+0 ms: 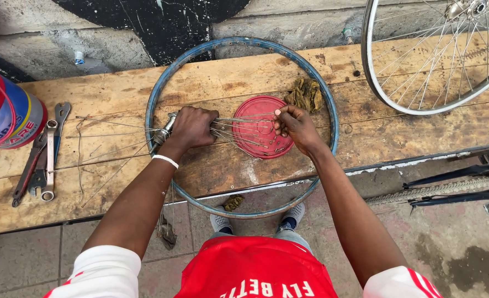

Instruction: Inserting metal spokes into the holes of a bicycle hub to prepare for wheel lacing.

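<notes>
A wheel hub point(166, 130) is gripped in the closed left hand point(192, 127) so its loose spokes point(239, 128) fan out; spoke ends are pinched by the right hand point(294, 122) inside the blue rim point(326, 105) lying on the table point(117, 94).

Worn wooden bench point(228, 77): wrenches point(43, 160) near its left edge, blue rim point(155, 99) and red lid point(258, 118) mid-bench, spoked wheel point(421, 105) at the right.

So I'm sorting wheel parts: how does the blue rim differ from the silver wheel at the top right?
The blue rim is bare, with no spokes laced in; the silver wheel is fully spoked to a hub. The blue rim shows whole and overhangs the bench edge; the silver wheel is cut off by the frame. Both rest on the bench.
</notes>
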